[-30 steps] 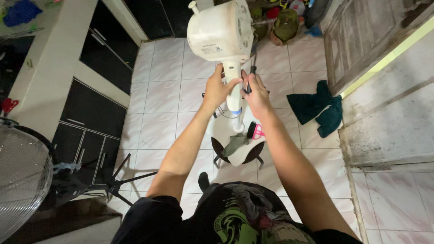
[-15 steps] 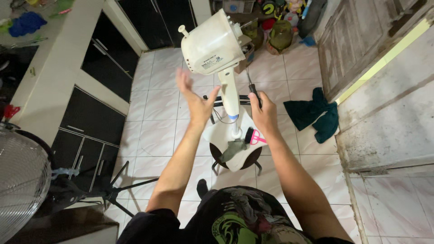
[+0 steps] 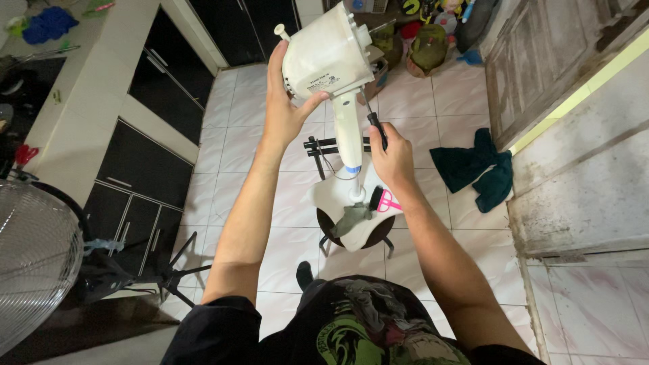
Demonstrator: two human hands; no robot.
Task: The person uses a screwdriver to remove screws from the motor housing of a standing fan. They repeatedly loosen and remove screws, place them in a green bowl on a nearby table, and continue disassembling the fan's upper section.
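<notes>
The white fan body [image 3: 341, 101] dominates the middle of the frame, standing on a small dark stool [image 3: 355, 233] over the white floor tiles [image 3: 263, 169]. Its long axis runs up the pale neck [image 3: 347, 138] from the base [image 3: 341, 203] to the motor housing [image 3: 328, 57], which is tipped so the shaft stub [image 3: 278, 31] points up and to the left, towards the dark cabinets [image 3: 145, 155].

The left hand [image 3: 284, 101] cups the underside and near flank of the housing, fingers wrapped, steadying it. The right hand [image 3: 391, 157] is clenched round a black-handled screwdriver [image 3: 375, 127], the tip angled up towards the joint where housing meets neck. That looks like the step in hand: working a fastener at the back of the motor head. The next move, I'd judge, calls for seating the tip squarely while the left hand keeps the head from swivelling.

Smaller things: a wire fan guard [image 3: 34, 263] at the left edge, a teal cloth [image 3: 476, 169] on the tiles, a pink brush [image 3: 384, 200] on the base.
</notes>
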